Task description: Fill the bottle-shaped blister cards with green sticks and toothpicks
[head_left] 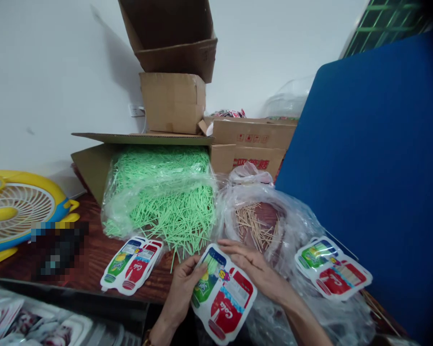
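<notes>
Packet (223,295) with the Cola bottle print, you have it low in the middle of your view, tilted, just in front of the table edge. Your left hand (178,295) grips its left side, thumb laid over the printed front. Your right hand (258,276) lies at its upper right edge, fingers fairly straight; whether they pinch it, you cannot tell. Green sticks show through the packet's upper left window. Beyond your hands, a heap of green sticks (176,211) spills from a plastic-lined carton (90,170), and tan sticks (254,223) lie within a clear bag (303,211). Similar packets rest on either side: a left stack (132,264) on the table (94,254), a right stack (334,269) on the clear plastic.
</notes>
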The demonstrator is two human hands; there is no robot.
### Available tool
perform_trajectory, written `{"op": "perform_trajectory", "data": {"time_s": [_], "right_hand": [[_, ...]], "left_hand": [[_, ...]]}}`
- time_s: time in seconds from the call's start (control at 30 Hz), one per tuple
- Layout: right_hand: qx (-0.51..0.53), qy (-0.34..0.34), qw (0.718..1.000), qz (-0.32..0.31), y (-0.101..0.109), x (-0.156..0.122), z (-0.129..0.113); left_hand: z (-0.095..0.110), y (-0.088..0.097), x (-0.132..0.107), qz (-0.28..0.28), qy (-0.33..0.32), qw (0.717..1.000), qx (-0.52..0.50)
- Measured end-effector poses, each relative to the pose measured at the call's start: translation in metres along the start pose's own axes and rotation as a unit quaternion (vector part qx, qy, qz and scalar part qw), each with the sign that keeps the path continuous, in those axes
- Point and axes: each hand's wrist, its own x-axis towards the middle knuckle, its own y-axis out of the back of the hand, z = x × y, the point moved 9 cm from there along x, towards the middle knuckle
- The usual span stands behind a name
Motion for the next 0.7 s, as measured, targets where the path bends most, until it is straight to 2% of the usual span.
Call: {"op": "perform_trajectory", "data": {"time_s": [0.1, 0.2, 0.3, 0.4, 0.53, 0.6, 0.7], "right_hand": [[0.039, -0.009, 0.999, -0.036, -0.006, 0.004, 0.0], [0.037, -0.024, 0.998, -0.032, -0.003, 0.007, 0.003], [0.044, -0.063, 0.996, -0.049, -0.004, 0.009, 0.014], [0.066, -0.103, 0.99, -0.073, -0.009, 0.011, 0.029], [0.049, -0.109, 0.991, -0.059, -0.006, 0.017, 0.036], [0.05, -0.104, 0.992, -0.053, -0.005, 0.02, 0.034], [0.069, -0.089, 0.994, -0.011, 0.004, 0.021, 0.031]], "left_hand": [[0.0, -0.002, 0.0, -0.009, 0.004, 1.0, 0.027], [0.003, -0.004, 0.0, -0.013, -0.009, 0.998, 0.055], [0.007, -0.008, 0.001, -0.019, -0.029, 0.997, 0.072], [0.007, -0.012, 0.0, -0.041, -0.011, 0.998, 0.051], [0.002, -0.018, -0.004, -0.08, 0.046, 0.995, 0.033], [0.001, -0.018, -0.005, -0.079, 0.058, 0.995, 0.034], [0.001, -0.016, -0.005, -0.065, 0.061, 0.996, 0.028]]}}
